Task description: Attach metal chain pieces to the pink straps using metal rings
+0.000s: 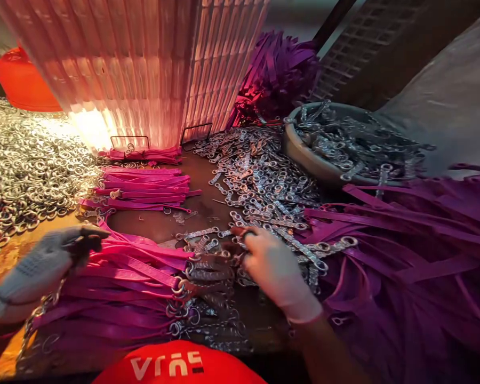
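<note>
My left hand [44, 264], in a pale glove with dark fingertips, is at the left ends of a row of pink straps [144, 261]. Its fingers are drawn together, and whatever they may hold is hidden. Just below it runs a metal chain [44, 309]. My right hand [276, 269], in a light glove, reaches into loose flat metal links [264, 176]. Its thumb and fingers close in a pinch at the end of a metal link [200, 233]. Metal rings [178, 288] and link pieces are fitted at the straps' right ends.
A large heap of metal rings [28, 170] covers the left. More pink straps [144, 186] lie behind. A tub of links [312, 152] stands back right, beside purple straps [416, 256]. A corrugated translucent panel [144, 69] rises at the back; a red cap brim [176, 368] shows below.
</note>
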Demonstrator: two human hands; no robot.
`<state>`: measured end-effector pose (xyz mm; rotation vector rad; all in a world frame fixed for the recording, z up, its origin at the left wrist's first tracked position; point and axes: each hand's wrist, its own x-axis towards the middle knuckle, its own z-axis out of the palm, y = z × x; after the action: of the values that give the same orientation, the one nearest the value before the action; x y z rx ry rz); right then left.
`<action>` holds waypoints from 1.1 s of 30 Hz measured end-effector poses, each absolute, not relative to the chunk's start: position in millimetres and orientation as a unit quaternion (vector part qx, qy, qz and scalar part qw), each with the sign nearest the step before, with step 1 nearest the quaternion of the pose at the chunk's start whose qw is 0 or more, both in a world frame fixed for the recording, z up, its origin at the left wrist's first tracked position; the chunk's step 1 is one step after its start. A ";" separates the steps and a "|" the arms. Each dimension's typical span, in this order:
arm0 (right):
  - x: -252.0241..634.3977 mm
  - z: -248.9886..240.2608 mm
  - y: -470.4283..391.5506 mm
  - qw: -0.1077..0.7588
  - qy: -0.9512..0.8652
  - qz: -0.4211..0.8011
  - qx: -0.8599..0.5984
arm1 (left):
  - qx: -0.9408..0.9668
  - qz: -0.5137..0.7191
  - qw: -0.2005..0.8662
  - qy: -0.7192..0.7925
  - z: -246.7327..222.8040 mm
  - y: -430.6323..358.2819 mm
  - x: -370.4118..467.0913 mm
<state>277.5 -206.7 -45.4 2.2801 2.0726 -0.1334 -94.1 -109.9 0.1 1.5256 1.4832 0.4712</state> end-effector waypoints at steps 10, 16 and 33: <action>319.7 -79.7 -204.2 -0.107 0.632 0.018 0.767 | 0.537 0.121 0.737 0.392 -22.1 -125.8 12.8; 231.8 -35.4 -183.6 -0.354 0.736 -0.212 0.536 | 0.573 0.107 0.728 0.360 -30.8 -129.5 30.2; 187.4 -50.4 -188.9 -0.276 0.758 -0.057 0.588 | 0.474 0.251 0.736 0.412 -34.2 -140.1 24.8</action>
<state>187.4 -188.9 -50.4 2.2644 2.9180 -0.2204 24.8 -140.1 -34.2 1.0415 0.9060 0.5518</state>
